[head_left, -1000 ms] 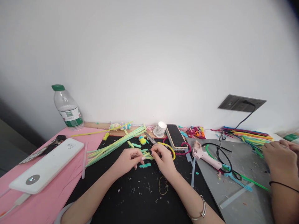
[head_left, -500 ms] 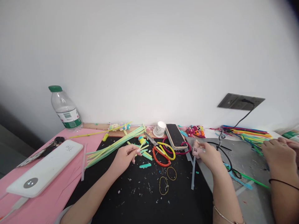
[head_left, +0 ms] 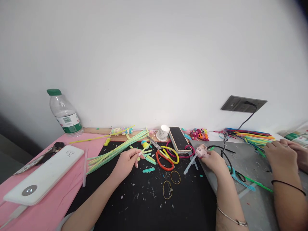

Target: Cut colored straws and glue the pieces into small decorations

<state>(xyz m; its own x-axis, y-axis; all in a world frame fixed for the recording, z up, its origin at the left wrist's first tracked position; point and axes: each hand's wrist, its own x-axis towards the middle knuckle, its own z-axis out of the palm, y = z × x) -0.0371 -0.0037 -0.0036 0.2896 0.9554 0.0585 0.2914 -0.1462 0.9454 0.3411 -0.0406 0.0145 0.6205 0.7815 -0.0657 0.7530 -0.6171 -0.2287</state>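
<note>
- Black mat (head_left: 144,205) fills the lower middle of the frame and bears the work; a pink sheet (head_left: 60,192) lies at lower left, a grey board (head_left: 252,205) at lower right.
- My right hand (head_left: 214,160), right of centre, is closed around the pink glue gun (head_left: 201,150). A glue stick (head_left: 190,164) juts from the gun's end down and left, so the gun's long axis runs from lower left to upper right, and its black cord (head_left: 225,150) trails up toward the wall socket (head_left: 243,104).
- My left hand (head_left: 127,160), left of centre, pinches a short yellow-green stick piece (head_left: 144,149) between thumb and fingertips; the piece points up and right, toward the gun.
- Between my hands lie orange scissors (head_left: 165,160), well clear of both grips.
- My right hand is the nearer to the gun, my left to the loose green sticks (head_left: 113,154) at centre left.
- Another person's hands (head_left: 281,154) work at the far right edge, apart from mine.
</note>
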